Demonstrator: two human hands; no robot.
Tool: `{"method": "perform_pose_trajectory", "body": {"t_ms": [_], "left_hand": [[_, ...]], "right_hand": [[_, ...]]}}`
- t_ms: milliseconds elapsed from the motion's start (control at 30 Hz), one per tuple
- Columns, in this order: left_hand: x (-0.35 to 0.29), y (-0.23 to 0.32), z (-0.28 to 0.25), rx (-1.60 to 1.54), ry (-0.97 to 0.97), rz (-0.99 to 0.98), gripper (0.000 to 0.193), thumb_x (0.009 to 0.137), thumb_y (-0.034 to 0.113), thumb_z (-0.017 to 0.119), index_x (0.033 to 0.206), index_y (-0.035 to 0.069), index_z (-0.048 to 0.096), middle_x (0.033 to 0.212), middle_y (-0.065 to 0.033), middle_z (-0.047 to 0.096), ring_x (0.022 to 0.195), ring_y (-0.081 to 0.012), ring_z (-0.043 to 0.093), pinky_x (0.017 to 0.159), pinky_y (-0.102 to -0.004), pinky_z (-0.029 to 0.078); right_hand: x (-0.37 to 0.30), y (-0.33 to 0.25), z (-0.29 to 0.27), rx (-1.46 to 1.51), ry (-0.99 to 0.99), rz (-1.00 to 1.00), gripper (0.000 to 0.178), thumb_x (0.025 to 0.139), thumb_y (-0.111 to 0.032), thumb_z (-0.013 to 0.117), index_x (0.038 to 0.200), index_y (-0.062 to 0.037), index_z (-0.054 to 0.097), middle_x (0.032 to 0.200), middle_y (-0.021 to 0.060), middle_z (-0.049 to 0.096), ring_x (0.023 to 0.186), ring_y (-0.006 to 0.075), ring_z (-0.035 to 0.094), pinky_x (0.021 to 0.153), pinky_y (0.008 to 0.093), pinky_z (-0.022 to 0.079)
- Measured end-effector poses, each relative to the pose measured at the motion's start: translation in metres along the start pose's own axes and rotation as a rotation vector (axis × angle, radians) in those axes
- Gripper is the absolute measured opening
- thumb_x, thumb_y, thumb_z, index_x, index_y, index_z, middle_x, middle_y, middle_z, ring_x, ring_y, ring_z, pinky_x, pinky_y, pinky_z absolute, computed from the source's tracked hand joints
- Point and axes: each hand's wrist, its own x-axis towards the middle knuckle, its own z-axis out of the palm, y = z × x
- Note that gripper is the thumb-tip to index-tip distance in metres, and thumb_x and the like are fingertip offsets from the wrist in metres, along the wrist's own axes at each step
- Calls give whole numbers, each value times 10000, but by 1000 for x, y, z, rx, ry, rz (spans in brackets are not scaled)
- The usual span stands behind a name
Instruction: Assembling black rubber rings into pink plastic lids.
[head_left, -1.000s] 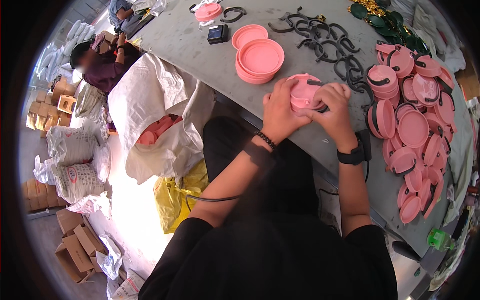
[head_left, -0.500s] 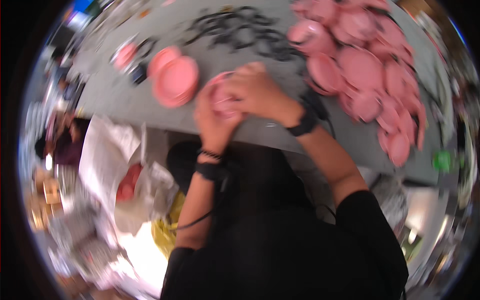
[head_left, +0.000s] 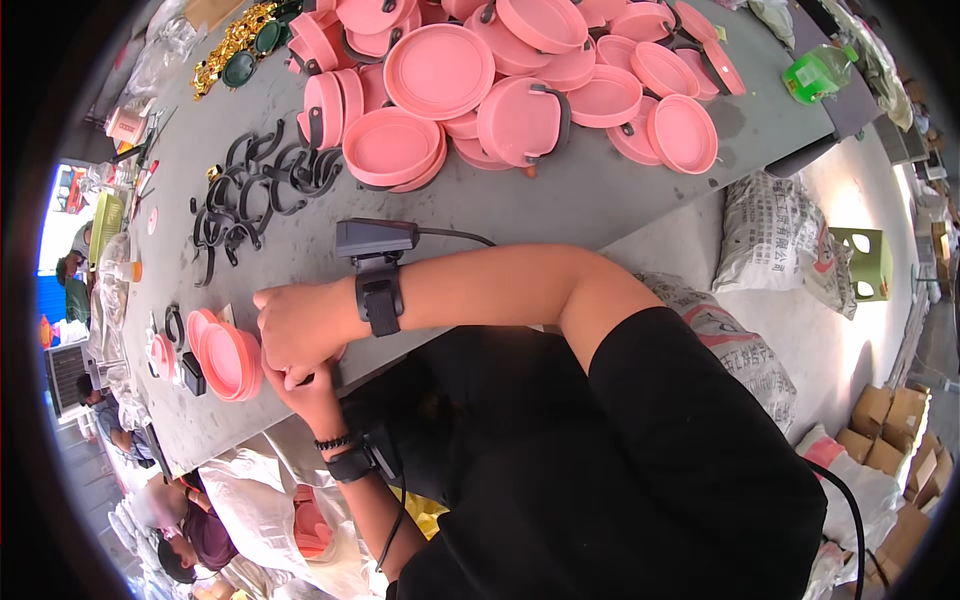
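At the table's near edge my two hands are together around a pink round lid, most of it covered by my fingers. My left hand [head_left: 312, 398] is closed round it from below. From above, my right hand [head_left: 303, 325] presses on it with bent fingers, and a small black piece shows between the hands. Just left of them stands a short stack of pink round lids [head_left: 228, 362]. Beside that stack are a small black box [head_left: 193, 373], a black strap ring [head_left: 174, 325] and another pink round piece [head_left: 160, 355].
Black curved straps [head_left: 250, 195] lie in a loose pile on the grey table [head_left: 560, 205]. Behind are many pink lids [head_left: 440, 70], some with black straps, gold parts [head_left: 232, 50] and a green bottle [head_left: 815, 75]. A white sack [head_left: 255, 500] hangs below; another person [head_left: 205, 530] sits at left.
The view has swung to the right, so the table's contents appear turned. My hands still work together on the pink lid, which my right hand and forearm now cover more.
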Motion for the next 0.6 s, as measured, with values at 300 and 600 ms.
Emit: {"method": "perform_pose_trajectory", "body": {"t_ms": [300, 600], "left_hand": [[-2, -9, -7, 98, 25, 85, 493, 749, 63, 651, 1199, -15, 467, 1080, -89, 552, 947, -164, 525, 839, -280, 424], [-1, 2, 8, 63, 53, 139, 510, 721, 53, 677, 1183, -7, 470, 1094, -92, 559, 988, -169, 538, 869, -283, 422]], "right_hand": [[7, 0, -5, -21, -75, -72, 289, 790, -376, 578, 634, -142, 643, 627, 15, 641, 635, 191, 593, 697, 347, 367], [1, 8, -3, 4, -26, -89, 313, 797, -375, 550, 604, -143, 634, 580, 15, 607, 563, 211, 564, 665, 346, 364]]}}
